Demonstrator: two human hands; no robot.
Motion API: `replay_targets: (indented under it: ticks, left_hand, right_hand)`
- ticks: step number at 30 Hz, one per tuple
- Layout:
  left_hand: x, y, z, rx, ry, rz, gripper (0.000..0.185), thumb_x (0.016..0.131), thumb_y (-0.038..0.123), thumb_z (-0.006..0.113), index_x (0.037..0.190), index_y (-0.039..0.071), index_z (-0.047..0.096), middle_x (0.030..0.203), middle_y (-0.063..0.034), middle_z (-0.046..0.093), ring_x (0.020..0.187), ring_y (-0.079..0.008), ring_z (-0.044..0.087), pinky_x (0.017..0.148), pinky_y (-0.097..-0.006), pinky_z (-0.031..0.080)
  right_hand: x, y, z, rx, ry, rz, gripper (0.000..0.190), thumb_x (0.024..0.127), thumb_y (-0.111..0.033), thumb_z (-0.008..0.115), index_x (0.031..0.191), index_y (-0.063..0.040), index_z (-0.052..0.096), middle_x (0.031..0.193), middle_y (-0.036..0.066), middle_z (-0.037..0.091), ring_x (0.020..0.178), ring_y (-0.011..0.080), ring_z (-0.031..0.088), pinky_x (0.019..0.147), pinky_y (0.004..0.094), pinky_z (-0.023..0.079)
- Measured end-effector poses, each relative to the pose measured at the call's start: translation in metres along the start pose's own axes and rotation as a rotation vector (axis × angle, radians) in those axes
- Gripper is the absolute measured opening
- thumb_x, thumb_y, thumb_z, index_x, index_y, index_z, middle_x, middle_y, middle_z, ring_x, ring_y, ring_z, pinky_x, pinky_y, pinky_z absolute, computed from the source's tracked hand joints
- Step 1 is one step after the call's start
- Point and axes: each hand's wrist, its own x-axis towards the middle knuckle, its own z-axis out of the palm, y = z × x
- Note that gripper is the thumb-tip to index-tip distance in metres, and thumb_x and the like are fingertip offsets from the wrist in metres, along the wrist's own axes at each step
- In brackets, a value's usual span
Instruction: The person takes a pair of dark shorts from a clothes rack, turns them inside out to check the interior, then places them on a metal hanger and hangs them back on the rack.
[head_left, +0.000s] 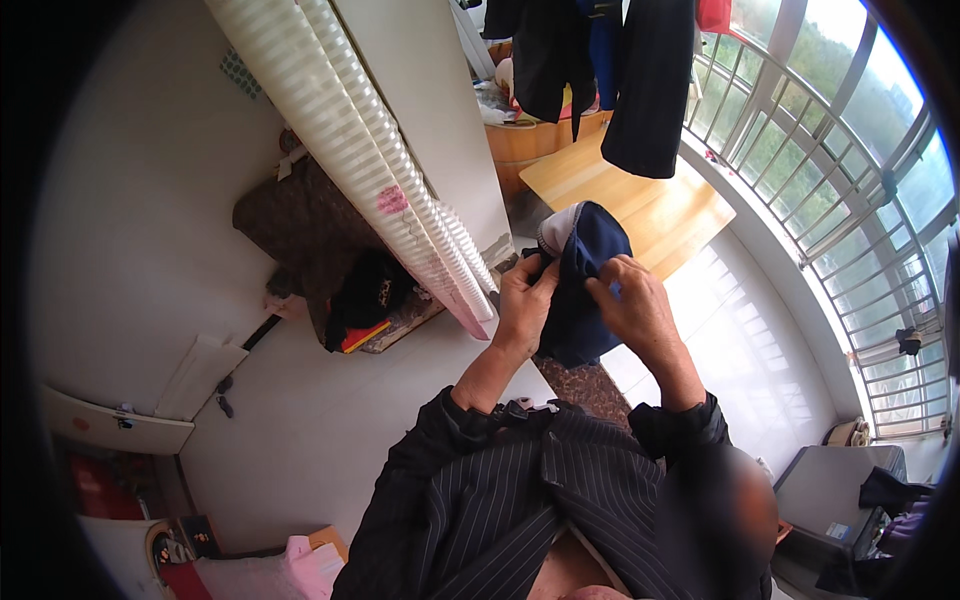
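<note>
Both of my hands hold up a dark navy cloth garment (577, 319) in front of my chest. A pale lining with a stitched edge (559, 229) shows at its upper end, where the cloth is folded over. My left hand (525, 304) pinches the cloth at the left side between thumb and fingers. On the right, my right hand (630, 300) grips the dark fabric with curled fingers, and a small light-blue patch (616, 288) shows beside them. Which kind of garment it is, I cannot tell.
Dark clothes (649, 90) hang above a light wooden board (637, 195). A striped curtain (360, 150) hangs at the left, with a dark brown covered seat (300, 217) behind it. Window railings (787, 150) curve along the right, above a grey appliance (840, 480).
</note>
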Motion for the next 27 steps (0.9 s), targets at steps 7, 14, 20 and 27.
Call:
replay_targets:
  ticks: [7, 14, 20, 27]
  left_hand:
    - [0.004, 0.025, -0.014, -0.123, 0.013, -0.058, 0.014, 0.097, 0.011, 0.060, 0.104, 0.003, 0.069, 0.096, -0.0011, 0.068, 0.083, -0.0073, 0.058, 0.075, -0.0229, 0.048]
    - [0.002, 0.011, -0.004, 0.038, 0.053, 0.076, 0.013, 0.097, 0.013, 0.060, 0.098, 0.003, 0.068, 0.088, 0.0025, 0.064, 0.079, -0.0055, 0.056, 0.074, -0.0209, 0.046]
    - [-0.005, 0.035, -0.017, -0.085, -0.006, 0.025, 0.015, 0.096, 0.017, 0.063, 0.101, 0.004, 0.069, 0.095, 0.0002, 0.067, 0.087, -0.0091, 0.060, 0.081, -0.0240, 0.048]
    - [-0.006, 0.055, -0.019, -0.371, -0.113, -0.150, 0.022, 0.097, 0.021, 0.061, 0.112, 0.005, 0.065, 0.104, -0.0044, 0.069, 0.099, -0.0170, 0.063, 0.093, -0.0329, 0.050]
  right_hand:
    - [0.016, 0.032, -0.042, -0.056, 0.426, 0.176, 0.022, 0.088, -0.013, 0.065, 0.075, 0.002, 0.055, 0.071, 0.018, 0.059, 0.067, 0.0376, 0.060, 0.063, 0.0429, 0.047]
    - [0.001, -0.002, 0.016, 0.033, 0.115, -0.203, 0.024, 0.084, -0.019, 0.072, 0.088, 0.002, 0.060, 0.076, 0.015, 0.061, 0.075, 0.0295, 0.060, 0.069, 0.0382, 0.048]
    - [0.017, 0.035, 0.002, 0.282, 0.095, -0.012, 0.010, 0.086, -0.005, 0.066, 0.089, 0.003, 0.060, 0.072, 0.005, 0.057, 0.074, 0.0094, 0.056, 0.065, 0.0283, 0.046]
    - [0.030, 0.044, 0.001, 0.285, 0.110, 0.116, 0.019, 0.087, -0.010, 0.067, 0.100, 0.002, 0.061, 0.096, 0.016, 0.067, 0.088, 0.0270, 0.065, 0.077, 0.0353, 0.051]
